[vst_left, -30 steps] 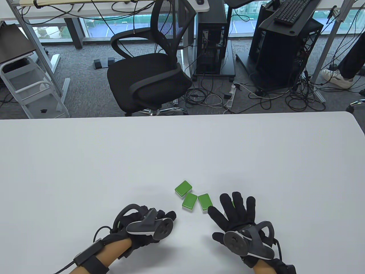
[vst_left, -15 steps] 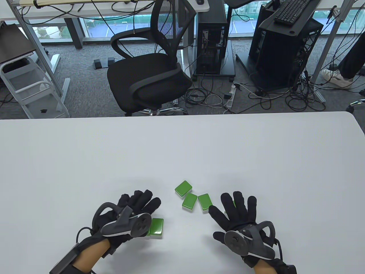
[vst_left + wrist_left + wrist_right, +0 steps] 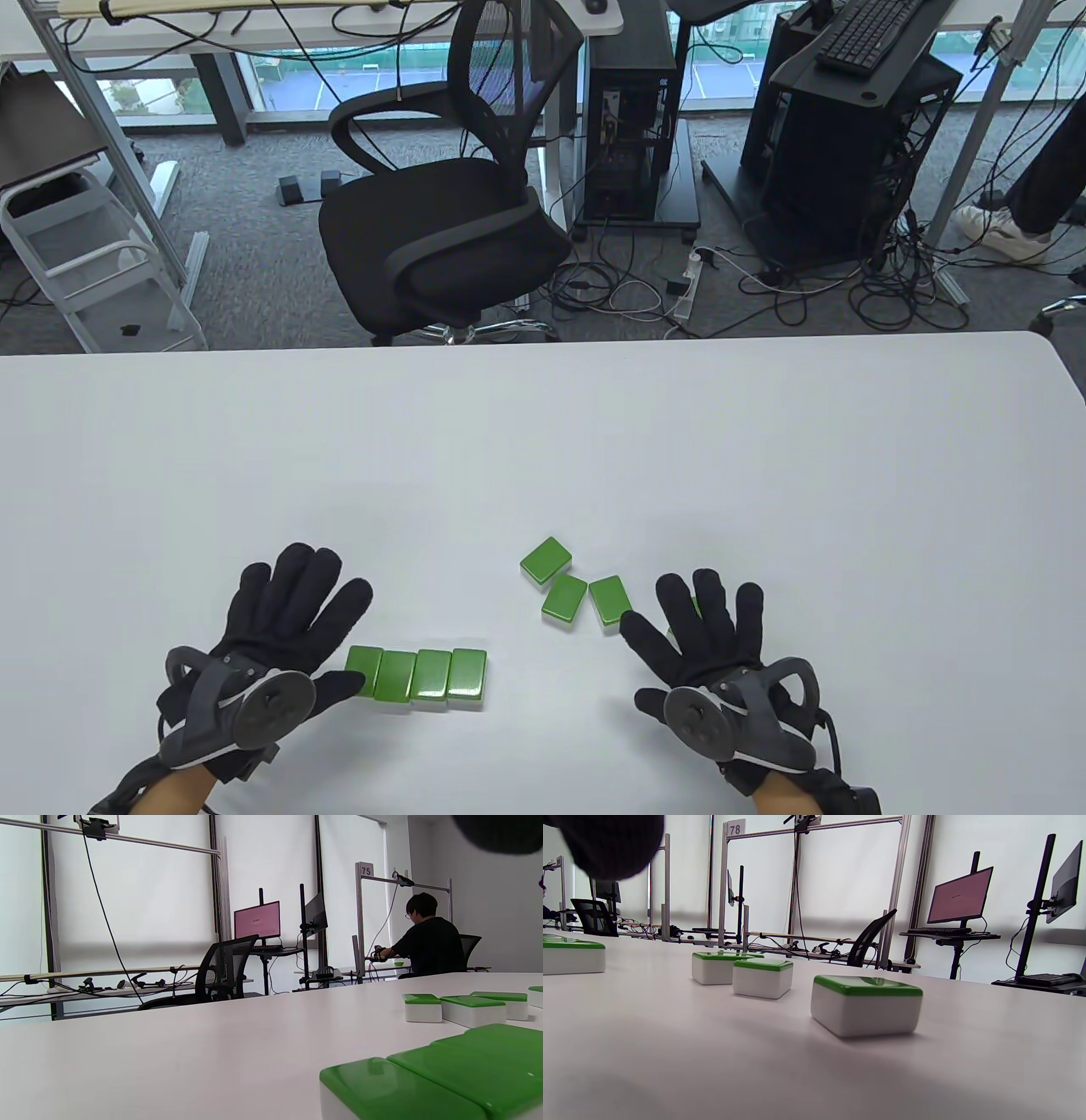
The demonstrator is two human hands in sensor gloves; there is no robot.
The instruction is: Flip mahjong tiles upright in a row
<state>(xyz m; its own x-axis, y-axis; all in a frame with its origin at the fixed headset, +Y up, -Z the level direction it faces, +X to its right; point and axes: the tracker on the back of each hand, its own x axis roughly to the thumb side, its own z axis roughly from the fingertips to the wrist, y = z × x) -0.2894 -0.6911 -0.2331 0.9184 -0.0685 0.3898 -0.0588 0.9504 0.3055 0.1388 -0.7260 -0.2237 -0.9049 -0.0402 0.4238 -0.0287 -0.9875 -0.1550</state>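
Two readable numbers, both on grey placards.
"75" on small grey placard [image 3: 366,869] atop silver aluminium frame post [image 3: 359,921] in left wrist view; "78" on similar grey placard [image 3: 735,829] atop another silver aluminium frame post [image 3: 724,882] in right wrist view. Pink monitor screens [image 3: 257,920] too blurred to read. Nothing legible in table view.

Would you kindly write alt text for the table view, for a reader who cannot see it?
Two gloved hands lie spread on a white table: the left hand beside a row of four green-backed mahjong tiles lying flat, the right hand next to a loose cluster of tiles. An office chair stands behind.
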